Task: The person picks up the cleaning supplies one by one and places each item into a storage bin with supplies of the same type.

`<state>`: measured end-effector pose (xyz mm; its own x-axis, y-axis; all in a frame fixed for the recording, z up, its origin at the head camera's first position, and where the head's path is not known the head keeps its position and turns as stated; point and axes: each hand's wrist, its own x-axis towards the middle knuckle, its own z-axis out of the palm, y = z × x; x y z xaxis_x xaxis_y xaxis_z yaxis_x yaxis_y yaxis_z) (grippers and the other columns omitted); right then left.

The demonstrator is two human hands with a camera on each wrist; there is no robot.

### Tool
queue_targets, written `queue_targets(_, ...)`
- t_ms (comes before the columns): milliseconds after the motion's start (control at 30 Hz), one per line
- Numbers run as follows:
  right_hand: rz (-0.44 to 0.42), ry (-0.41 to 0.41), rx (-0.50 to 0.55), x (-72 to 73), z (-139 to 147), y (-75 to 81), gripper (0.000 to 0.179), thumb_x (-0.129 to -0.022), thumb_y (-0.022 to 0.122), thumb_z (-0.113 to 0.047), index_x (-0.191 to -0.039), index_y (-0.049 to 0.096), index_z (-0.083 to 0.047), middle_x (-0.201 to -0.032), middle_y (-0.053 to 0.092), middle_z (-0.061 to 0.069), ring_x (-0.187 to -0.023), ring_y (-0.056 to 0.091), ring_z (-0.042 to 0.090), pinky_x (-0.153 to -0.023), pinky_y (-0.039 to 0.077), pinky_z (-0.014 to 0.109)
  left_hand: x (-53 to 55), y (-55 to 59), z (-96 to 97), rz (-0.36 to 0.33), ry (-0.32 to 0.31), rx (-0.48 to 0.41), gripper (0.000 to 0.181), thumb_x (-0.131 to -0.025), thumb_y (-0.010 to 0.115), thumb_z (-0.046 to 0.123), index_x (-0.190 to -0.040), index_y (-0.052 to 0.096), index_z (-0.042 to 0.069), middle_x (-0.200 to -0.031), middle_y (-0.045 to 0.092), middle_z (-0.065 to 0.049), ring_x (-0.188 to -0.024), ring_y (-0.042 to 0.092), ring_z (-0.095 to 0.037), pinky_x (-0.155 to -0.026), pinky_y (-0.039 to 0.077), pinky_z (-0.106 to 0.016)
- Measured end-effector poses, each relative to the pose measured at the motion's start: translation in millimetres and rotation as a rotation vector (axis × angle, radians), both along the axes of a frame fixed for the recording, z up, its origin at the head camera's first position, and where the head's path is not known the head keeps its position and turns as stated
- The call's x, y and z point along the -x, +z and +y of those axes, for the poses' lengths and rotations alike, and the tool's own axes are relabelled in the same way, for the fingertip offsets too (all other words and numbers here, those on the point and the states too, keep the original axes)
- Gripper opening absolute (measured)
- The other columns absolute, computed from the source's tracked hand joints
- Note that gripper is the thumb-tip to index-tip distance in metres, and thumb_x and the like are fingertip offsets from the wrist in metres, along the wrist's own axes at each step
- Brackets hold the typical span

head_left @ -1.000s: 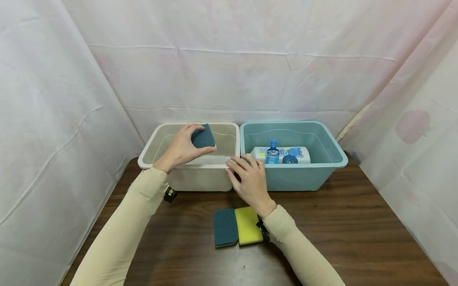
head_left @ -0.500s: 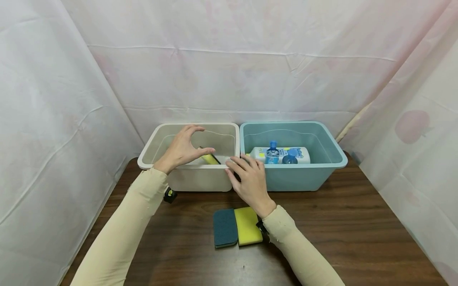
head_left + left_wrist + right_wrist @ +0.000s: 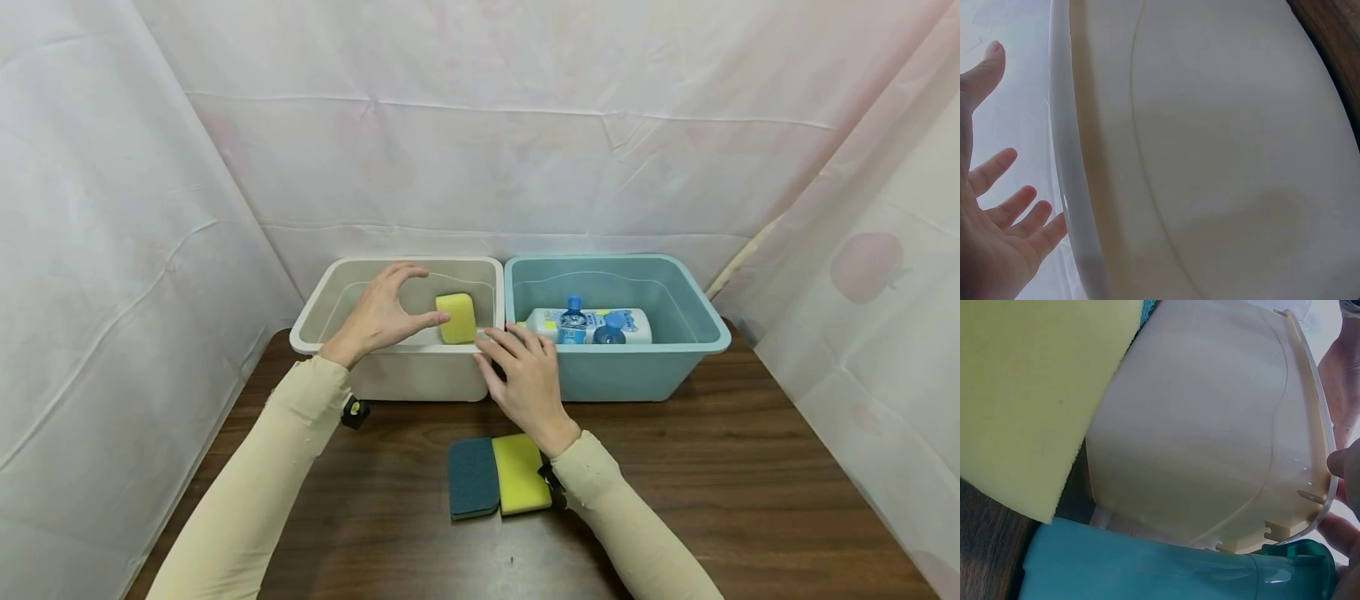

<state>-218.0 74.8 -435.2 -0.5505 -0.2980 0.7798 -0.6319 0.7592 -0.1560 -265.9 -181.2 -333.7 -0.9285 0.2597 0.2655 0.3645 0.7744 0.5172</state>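
Observation:
My left hand (image 3: 380, 312) hovers over the beige bin (image 3: 420, 379), fingers spread from the thumb, holding nothing. In the bin's right part is a scouring sponge (image 3: 459, 318), yellow face showing, just past the thumb tip. The left wrist view also shows the hand's spread fingers beyond the bin's rim (image 3: 1066, 125). My right hand (image 3: 525, 383) rests with bent fingers on the adjoining rims of the beige bin and blue bin (image 3: 622, 375). On the table below it lie two more sponges, one dark side up (image 3: 473, 479), one yellow side up (image 3: 521, 475).
Inside the blue bin are a white bottle (image 3: 637, 327) lying down and two small blue-capped bottles, one upright (image 3: 572, 323), one further right (image 3: 609, 330). Both bins stand side by side on the brown wooden table (image 3: 720, 475). Pale curtains (image 3: 480, 167) enclose the back and sides.
My left hand has let go of the sponge, which dropped into the beige bin and turned its yellow face to view. Both hands have otherwise barely moved.

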Motion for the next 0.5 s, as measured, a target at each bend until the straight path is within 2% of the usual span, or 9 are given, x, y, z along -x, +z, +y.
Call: queue_targets(500,-0.001,0.006,0.001,-0.8,-1.5,1.0,0.026,-0.102,0.073,-0.034,-0.124,0.080,-0.022,-0.132,0.076,0.000,-0.132,0.063,0.032,-0.103,0.045,0.051,-4.3,-10.2,-11.4,-0.008,-0.004,-0.016,0.082,-0.088,0.083,0.055,-0.153,0.056,0.013,-0.166,0.044,-0.014,-0.155,0.040,-0.038,-0.124,0.036,-0.062)
